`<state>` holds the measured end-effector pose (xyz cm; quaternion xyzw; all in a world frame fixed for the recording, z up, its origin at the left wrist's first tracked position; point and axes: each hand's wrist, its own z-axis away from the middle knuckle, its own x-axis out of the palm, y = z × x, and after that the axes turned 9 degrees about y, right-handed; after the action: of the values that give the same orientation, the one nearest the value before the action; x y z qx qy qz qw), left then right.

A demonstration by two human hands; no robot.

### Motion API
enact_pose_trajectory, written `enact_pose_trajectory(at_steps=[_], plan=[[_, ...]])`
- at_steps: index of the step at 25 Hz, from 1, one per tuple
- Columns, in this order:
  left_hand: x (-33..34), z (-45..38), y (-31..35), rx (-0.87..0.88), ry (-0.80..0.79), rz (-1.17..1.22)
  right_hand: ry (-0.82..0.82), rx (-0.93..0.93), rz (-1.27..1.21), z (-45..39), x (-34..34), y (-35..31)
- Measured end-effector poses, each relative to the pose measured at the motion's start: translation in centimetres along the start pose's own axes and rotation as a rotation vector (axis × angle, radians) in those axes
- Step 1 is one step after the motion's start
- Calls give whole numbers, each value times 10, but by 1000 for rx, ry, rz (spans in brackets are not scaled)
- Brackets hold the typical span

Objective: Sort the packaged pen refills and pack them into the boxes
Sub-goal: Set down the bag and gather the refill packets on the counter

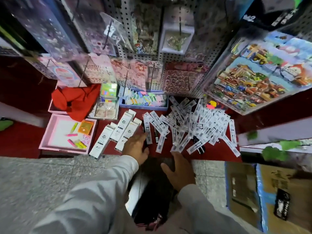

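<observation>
Just beside boxes (118, 132), left hand (137, 147).

Four white boxes (118, 132) lie side by side on the red shelf, each long and narrow. To their right sprawls one heap of packaged pen refills (194, 125) — several dozen clear sleeves overlapping, too tangled for an exact count. Two pink trays (49, 137) sit at the left; the nearer holds one orange square item (85, 127) and about five small highlighter-coloured pieces (76, 141). One blue tray (143, 107) sits behind. Two hands are in view — the left hand (136, 147) and the right hand (179, 173).
</observation>
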<state>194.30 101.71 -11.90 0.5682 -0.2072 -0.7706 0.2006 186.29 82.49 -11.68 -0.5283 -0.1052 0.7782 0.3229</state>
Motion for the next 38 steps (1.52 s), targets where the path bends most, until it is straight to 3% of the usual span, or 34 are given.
enact_pose_trajectory(at_steps=[4, 6, 10, 15, 20, 27, 35, 38], plan=[[90, -71, -33, 38, 30, -46, -66, -102, 105, -91, 57, 65], [140, -118, -61, 98, 62, -32, -18, -170, 205, -137, 100, 97], [213, -186, -108, 293, 218, -121, 274, -341, 356, -202, 170, 144], [281, -210, -147, 515, 386, -182, 548, -473, 421, -250, 230, 188], [293, -220, -158, 566, 471, -179, 643, -507, 440, -256, 238, 193], [291, -199, -157, 534, 427, -133, 502, -439, 413, -243, 233, 190], [274, -158, -139, 618, 424, -286, 490, -479, 328, -227, 226, 195], [264, -144, -139, 561, 428, -439, 489, -493, 359, -229, 224, 196]])
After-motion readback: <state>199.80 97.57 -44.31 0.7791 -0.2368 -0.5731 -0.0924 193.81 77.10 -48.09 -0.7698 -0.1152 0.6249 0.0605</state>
